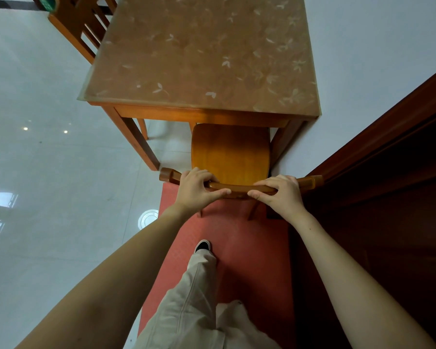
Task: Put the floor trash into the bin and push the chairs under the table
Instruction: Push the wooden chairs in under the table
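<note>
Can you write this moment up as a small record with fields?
left hand: grips the top rail of the near chair
right hand: grips the same rail
near chair: seat front at the table edge, most of the seat outside
table: wooden, leaf-patterned cover
second chair: by the table's far left corner
red mat: under the shoe

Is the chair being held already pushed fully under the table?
Partly: the chair has only its front edge under the table; most of its seat shows.

Amber wood and coral red.
Orange-amber chair [230,149]; brown tabletop [202,54] strewn with pale leaf prints; coral-red mat [249,248], finely dotted; grey-white floor [48,172]; cream trousers [186,306]; black shoe [202,245], white toe.
</note>
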